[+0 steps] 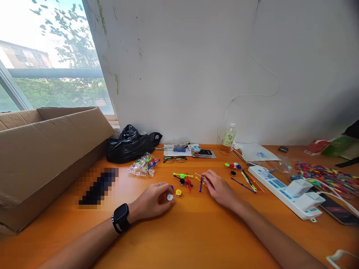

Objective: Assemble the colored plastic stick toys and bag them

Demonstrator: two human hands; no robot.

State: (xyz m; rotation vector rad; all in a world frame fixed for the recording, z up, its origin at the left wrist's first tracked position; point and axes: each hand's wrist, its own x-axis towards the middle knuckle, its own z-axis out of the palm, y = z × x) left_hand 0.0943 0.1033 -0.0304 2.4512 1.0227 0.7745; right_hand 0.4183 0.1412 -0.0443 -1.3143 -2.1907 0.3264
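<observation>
My left hand (154, 201), with a watch on the wrist, curls thumb and fingers around a small white spool-like disc (169, 197). Close to its fingertips are a blue disc (172, 187), partly hidden, and a yellow disc (178, 193). A thin white stick (199, 175) sticks out from the pinched fingers of my right hand (217, 186). Beneath that hand are a blue stick (201, 185) and a yellow stick, partly covered. Between the hands lie a green stick with a disc (182, 175), a black stick with a disc (182, 182) and a red stick (189, 184).
Several coloured discs (231, 166) and loose sticks (248, 181) lie right of my right hand. A power strip (280, 190), a phone and a colourful pile (328, 175) are farther right. Glasses (175, 159), a bottle (228, 139), a black bag (130, 145) and a cardboard box (53, 157) stand around.
</observation>
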